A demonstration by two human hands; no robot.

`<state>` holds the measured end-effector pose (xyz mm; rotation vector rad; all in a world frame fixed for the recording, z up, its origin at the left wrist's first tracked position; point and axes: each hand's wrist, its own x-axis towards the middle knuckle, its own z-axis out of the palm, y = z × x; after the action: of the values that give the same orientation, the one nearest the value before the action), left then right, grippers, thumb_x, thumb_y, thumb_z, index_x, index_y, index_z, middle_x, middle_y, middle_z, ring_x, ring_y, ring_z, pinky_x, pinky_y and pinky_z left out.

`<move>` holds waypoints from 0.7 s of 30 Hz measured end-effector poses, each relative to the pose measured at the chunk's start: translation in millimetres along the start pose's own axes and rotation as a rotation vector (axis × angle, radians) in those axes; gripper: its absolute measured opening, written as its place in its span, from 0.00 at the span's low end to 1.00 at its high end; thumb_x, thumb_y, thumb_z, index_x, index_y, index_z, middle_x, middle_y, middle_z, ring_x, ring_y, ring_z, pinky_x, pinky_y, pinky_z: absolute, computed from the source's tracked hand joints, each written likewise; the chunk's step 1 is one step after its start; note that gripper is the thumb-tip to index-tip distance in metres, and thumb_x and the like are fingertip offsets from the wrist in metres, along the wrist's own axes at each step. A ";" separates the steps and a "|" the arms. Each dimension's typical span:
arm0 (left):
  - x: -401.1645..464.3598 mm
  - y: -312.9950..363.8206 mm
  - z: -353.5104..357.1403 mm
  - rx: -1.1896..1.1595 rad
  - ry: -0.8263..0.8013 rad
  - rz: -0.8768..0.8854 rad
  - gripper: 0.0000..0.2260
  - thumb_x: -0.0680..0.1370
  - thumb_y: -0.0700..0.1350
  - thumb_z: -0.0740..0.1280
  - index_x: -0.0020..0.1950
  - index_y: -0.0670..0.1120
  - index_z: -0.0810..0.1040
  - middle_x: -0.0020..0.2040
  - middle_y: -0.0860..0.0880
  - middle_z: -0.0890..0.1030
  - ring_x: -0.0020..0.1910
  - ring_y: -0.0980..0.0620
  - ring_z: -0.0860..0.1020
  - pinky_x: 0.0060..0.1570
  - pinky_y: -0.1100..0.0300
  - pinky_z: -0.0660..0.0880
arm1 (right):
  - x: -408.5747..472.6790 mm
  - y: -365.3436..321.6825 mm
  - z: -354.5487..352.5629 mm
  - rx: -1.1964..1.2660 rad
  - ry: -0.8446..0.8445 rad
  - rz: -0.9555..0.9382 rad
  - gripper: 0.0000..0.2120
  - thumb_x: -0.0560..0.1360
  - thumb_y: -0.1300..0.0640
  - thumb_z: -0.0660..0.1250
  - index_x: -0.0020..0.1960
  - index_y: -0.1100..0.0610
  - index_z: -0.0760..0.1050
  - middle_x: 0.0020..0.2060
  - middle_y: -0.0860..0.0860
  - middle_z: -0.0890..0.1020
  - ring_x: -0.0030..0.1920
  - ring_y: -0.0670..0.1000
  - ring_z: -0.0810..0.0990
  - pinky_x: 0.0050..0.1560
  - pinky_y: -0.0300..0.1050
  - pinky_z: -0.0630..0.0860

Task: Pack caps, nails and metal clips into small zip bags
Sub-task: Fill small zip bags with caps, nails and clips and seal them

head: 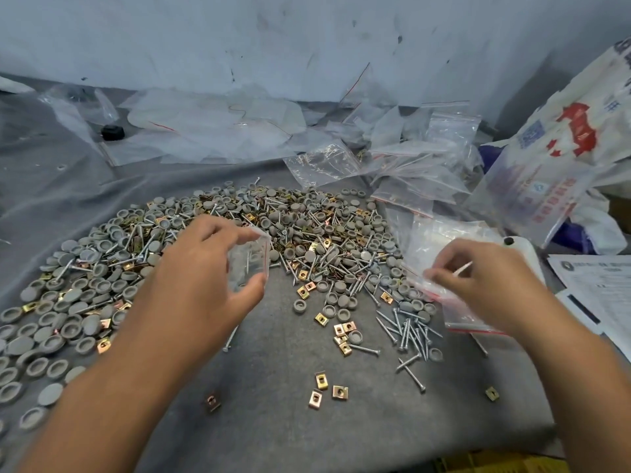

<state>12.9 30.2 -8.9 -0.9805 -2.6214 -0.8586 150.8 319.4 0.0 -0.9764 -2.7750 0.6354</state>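
1. Nearest me: a few loose brass clips (330, 390) on the grey cloth (273, 431), well apart from the main heap.
2. My left hand (201, 278) pinches a small clear zip bag (249, 264) between thumb and fingertips and holds it up over the near edge of the heap. Its red-line mouth looks partly open; I can't tell what's inside.
3. My right hand (485, 285) has its fingers curled on the top bag of a flat stack of empty bags (457, 308), pinching one. Looks like I'm peeling off the next one.
4. Just left of that stack: a bundle of nails (408, 331), easy to grab.
5. Middle: the big mixed heap of grey caps (307, 220), nails and clips. Everything to pack is there.
6. To do this step well: lift only one bag off the stack, keep the left bag's mouth up, and pick parts from the loose edge, not the tangled middle.
7. Far: crumpled empty bags (409, 158) and a printed sack (563, 138) by the wall (307, 39).
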 end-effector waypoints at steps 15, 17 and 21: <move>-1.2 0.1 3.7 -0.009 -0.030 0.006 0.23 0.71 0.55 0.69 0.66 0.54 0.77 0.53 0.61 0.69 0.44 0.67 0.68 0.45 0.62 0.68 | -5.7 -17.0 34.6 -0.091 -0.257 -0.072 0.07 0.79 0.52 0.70 0.43 0.44 0.77 0.43 0.43 0.83 0.44 0.44 0.81 0.43 0.39 0.76; -1.0 0.9 4.8 -0.003 -0.030 0.011 0.23 0.71 0.55 0.69 0.66 0.54 0.77 0.53 0.62 0.69 0.43 0.67 0.68 0.46 0.62 0.68 | -3.6 -19.7 32.6 0.137 -0.230 -0.172 0.04 0.80 0.51 0.69 0.47 0.43 0.79 0.38 0.39 0.82 0.38 0.38 0.78 0.36 0.32 0.69; -2.4 5.1 8.3 -0.005 -0.048 0.023 0.23 0.71 0.57 0.68 0.66 0.56 0.76 0.52 0.64 0.68 0.42 0.67 0.70 0.43 0.66 0.66 | -10.9 -56.0 35.8 0.843 -0.181 -0.332 0.04 0.79 0.56 0.69 0.49 0.50 0.82 0.39 0.46 0.84 0.38 0.43 0.79 0.37 0.38 0.77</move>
<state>18.1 36.9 -14.3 -1.0424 -2.6435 -0.8477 118.3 261.1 -8.1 -0.2806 -2.2929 1.6737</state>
